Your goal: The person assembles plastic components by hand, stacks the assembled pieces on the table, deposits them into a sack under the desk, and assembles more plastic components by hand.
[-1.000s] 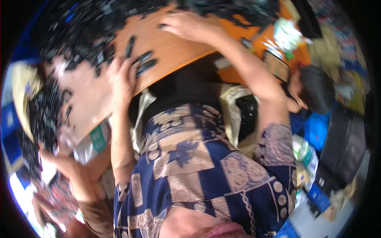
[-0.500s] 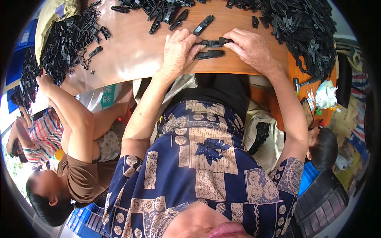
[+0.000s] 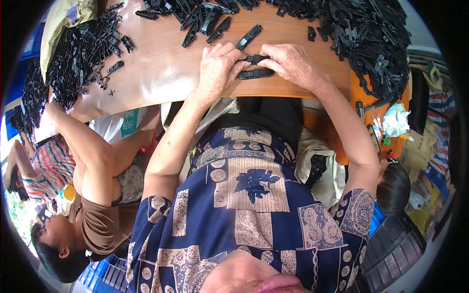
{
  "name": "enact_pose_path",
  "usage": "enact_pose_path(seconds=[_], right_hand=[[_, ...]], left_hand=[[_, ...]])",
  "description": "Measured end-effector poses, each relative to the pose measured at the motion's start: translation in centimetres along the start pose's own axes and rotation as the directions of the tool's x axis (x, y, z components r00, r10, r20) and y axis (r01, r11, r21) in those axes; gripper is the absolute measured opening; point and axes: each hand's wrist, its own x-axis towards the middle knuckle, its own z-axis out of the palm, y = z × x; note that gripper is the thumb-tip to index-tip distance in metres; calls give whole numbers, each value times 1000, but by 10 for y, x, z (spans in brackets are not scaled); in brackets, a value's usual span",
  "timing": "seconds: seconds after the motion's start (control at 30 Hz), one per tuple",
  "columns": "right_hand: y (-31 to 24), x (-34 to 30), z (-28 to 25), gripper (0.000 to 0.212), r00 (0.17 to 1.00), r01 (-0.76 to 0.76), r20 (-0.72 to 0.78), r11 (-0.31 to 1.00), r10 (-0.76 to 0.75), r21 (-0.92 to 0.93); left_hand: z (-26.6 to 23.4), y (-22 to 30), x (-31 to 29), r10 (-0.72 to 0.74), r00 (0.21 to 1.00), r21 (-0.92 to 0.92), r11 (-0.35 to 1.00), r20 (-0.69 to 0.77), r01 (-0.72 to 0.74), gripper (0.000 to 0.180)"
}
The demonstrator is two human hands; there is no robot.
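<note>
Near the table's front edge, my left hand point(image 3: 218, 68) and my right hand point(image 3: 289, 64) pinch opposite ends of a slim black plastic buckle-like piece point(image 3: 255, 59). Their fingertips cover both its ends. Just below it, a similar black piece point(image 3: 255, 73) lies level on the table, close to both thumbs. Another black piece point(image 3: 249, 37) rests at a slant beyond my hands, nearest the left fingers.
Heaps of black plastic parts lie at the far right point(image 3: 366, 39), far middle point(image 3: 210, 19) and left point(image 3: 83, 53) of the brown table point(image 3: 156, 63). A co-worker point(image 3: 97, 161) sits at the left, one hand at the left heap. A crumpled white plastic bag point(image 3: 395, 119) is at the right.
My right hand has come closer to my left, and the small black part at its fingertips now meets the held piece. The view has shifted slightly.
</note>
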Motion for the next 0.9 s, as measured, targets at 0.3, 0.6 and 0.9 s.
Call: enact_pose_path(seconds=[0.3,0.6,0.9], right_hand=[[67,2,-41,27,903,-427,-239,801,356,-421],[58,-19,-13,29,894,-287,-308,943,326,166],[36,-48,-20,21,960,-188,-265,914,94,-358]], left_hand=[[6,9,9,-212,961,-43,977,-178,208,31],[-1,2,25,-156,988,62,986,14,154,17],[4,-6,22,-114,993,28,993,10,114,19]])
